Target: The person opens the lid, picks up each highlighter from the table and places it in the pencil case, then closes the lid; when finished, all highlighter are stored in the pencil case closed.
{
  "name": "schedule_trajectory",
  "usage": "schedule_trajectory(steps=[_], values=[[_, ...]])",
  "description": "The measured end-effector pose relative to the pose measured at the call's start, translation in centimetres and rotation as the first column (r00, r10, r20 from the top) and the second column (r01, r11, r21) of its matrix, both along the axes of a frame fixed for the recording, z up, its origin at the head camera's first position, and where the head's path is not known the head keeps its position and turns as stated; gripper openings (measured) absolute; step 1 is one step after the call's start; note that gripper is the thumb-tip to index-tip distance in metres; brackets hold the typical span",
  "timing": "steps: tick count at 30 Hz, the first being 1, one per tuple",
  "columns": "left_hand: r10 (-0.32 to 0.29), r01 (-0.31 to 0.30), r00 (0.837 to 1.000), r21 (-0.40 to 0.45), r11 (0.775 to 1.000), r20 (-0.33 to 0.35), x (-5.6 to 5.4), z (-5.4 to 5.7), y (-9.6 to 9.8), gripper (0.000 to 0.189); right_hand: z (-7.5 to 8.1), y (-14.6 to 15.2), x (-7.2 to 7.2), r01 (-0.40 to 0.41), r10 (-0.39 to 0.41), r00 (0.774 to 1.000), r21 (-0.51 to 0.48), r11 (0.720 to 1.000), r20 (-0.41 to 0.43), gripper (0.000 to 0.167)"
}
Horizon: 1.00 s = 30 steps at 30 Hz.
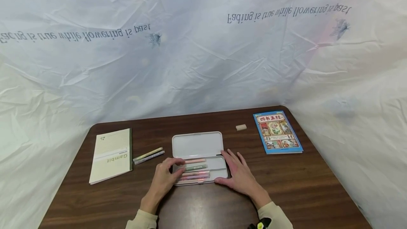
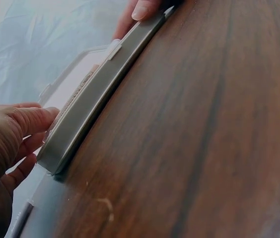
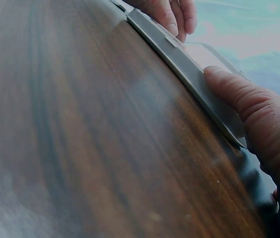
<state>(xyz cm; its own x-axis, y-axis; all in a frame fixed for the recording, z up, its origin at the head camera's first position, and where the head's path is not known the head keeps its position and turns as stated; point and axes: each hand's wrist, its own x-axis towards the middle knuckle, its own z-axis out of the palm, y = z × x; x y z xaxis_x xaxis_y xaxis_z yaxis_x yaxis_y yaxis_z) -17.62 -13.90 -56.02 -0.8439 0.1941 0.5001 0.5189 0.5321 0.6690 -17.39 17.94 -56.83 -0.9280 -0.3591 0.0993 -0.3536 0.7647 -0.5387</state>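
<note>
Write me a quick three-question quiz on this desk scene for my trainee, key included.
1. True or false: the right hand touches the open pencil case.
2. Which lies closest to the blue book?
A) the notebook
B) the small pale block
3. How many pens lie on the table outside the pencil case?

Key: 1. True. 2. B. 3. Two.

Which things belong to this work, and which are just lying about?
Likely in use:
- open pencil case, touched by the right hand
- pens inside, at the left hand

Apparently lying about:
- notebook
- two loose pens, possibly related
- eraser
- blue-edged book
</note>
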Motion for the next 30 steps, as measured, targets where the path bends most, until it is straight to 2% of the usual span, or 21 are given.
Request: schedule_trajectory(steps=[5,10,12,15,19,23,30], values=[[0.070,-0.069,0.997,0.026,0.997,-0.016,0.0,0.2,-0.6,0.024,0.1,0.0,0.1,0.000,0.000,1.000,-0.003,1.000,-0.021,0.108],[0.167,-0.164,0.984,0.048,0.985,-0.068,-0.5,0.2,-2.4,0.026,0.1,-0.1,0.2,0.003,-0.003,0.998,-0.014,1.000,-0.056,0.107],[0.210,-0.207,0.973,0.044,0.977,-0.092,-0.8,0.1,-3.6,0.027,0.1,-0.1,0.2,0.003,-0.003,0.998,-0.014,1.000,-0.058,0.107],[0.290,-0.291,0.949,0.017,0.957,-0.119,-1.2,-0.2,-5.7,0.028,0.1,-0.1,0.2,0.001,-0.002,0.999,-0.013,1.000,-0.046,0.107],[0.385,-0.388,0.916,-0.007,0.922,-0.113,-1.4,-0.5,-8.1,0.029,0.1,-0.1,0.2,-0.001,0.000,1.000,-0.012,1.000,-0.023,0.108],[0.429,-0.431,0.899,-0.008,0.902,-0.093,-1.3,-0.8,-9.6,0.029,0.0,0.0,0.3,0.002,-0.002,1.000,-0.010,1.000,-0.024,0.108],[0.458,-0.459,0.888,-0.016,0.888,-0.030,-1.2,-0.9,-10.3,0.029,0.1,-0.1,0.2,0.000,-0.001,0.999,-0.023,1.000,-0.039,0.107]])
